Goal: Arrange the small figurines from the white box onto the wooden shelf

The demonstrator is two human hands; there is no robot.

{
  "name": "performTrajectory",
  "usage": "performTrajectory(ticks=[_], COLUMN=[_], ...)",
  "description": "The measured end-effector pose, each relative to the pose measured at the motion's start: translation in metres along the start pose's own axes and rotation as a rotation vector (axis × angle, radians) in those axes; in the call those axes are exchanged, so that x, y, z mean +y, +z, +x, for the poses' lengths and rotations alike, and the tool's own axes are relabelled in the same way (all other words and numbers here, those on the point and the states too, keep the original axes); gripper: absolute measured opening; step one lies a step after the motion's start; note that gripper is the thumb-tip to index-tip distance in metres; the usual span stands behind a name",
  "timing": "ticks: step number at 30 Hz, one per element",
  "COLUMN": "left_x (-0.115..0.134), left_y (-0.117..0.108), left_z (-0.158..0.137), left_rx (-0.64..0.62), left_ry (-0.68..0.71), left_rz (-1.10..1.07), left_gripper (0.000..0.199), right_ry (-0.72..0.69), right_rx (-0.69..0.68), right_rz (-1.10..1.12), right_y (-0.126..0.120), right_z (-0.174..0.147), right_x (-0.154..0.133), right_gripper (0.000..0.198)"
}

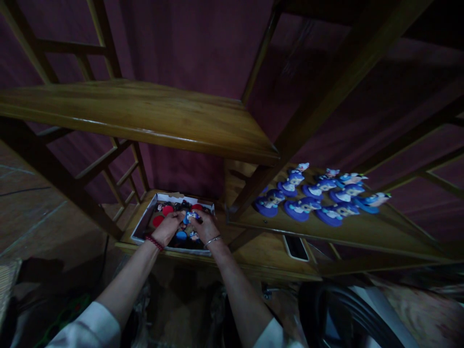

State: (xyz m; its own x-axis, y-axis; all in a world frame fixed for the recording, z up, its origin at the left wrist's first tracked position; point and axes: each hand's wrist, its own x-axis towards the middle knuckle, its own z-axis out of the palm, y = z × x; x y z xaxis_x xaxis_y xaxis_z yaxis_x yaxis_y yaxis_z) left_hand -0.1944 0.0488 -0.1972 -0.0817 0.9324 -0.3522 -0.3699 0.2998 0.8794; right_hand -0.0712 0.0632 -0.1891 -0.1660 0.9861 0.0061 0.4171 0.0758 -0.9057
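Note:
Both my hands meet over a shallow open box (140, 228) on the lower shelf. Between them is a small blue-and-white figurine (192, 215). The fingers of my left hand (168, 227) close on its left side, at the blue part. My right hand (206, 226) grips the figurine from the right, thumb and fingers closed. Below them in the box lie a blue disc (181, 235) and another small figurine (194, 236). Red round pieces (158, 221) and dark items fill the rest of the box, partly hidden by my hands.
Several blue-and-white figurines (302, 208) stand in rows on the higher shelf (362, 237) at the right. A phone (297, 247) lies on the lower shelf. A thick wooden shelf board (145, 118) runs above my hands. A black rounded object (344, 309) is at the bottom right.

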Motion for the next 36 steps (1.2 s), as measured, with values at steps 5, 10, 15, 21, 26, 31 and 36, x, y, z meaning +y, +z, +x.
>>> performTrajectory(ticks=[5,10,15,21,26,31,36], left_x=[-0.004,-0.002,-0.001,0.010,0.018,0.017,0.017], left_y=[0.001,0.002,0.000,0.002,0.002,-0.001,-0.003], left_z=[-0.001,-0.003,-0.003,-0.009,-0.013,-0.011,-0.010], left_rx=[-0.032,-0.086,-0.074,-0.082,-0.073,-0.088,-0.085], left_ry=[0.063,0.106,0.084,0.070,0.054,0.050,0.043], left_rz=[0.127,0.173,0.131,-0.042,-0.135,-0.181,-0.185], left_gripper=[0.028,0.028,0.036,0.041,0.030,0.024,0.023], right_ry=[0.178,0.262,0.322,0.291,0.163,0.103,0.073], right_rx=[-0.024,-0.033,-0.014,0.009,0.039,0.020,0.021], right_rz=[0.057,0.163,0.269,0.337,0.350,0.338,0.316], right_y=[0.004,0.004,0.006,0.002,-0.001,0.000,-0.003], right_z=[0.001,0.001,0.003,0.003,0.004,0.005,0.002], right_x=[0.003,0.000,0.003,-0.002,-0.001,0.001,-0.006], right_gripper=[0.032,0.024,0.027,0.032,0.034,0.029,0.026])
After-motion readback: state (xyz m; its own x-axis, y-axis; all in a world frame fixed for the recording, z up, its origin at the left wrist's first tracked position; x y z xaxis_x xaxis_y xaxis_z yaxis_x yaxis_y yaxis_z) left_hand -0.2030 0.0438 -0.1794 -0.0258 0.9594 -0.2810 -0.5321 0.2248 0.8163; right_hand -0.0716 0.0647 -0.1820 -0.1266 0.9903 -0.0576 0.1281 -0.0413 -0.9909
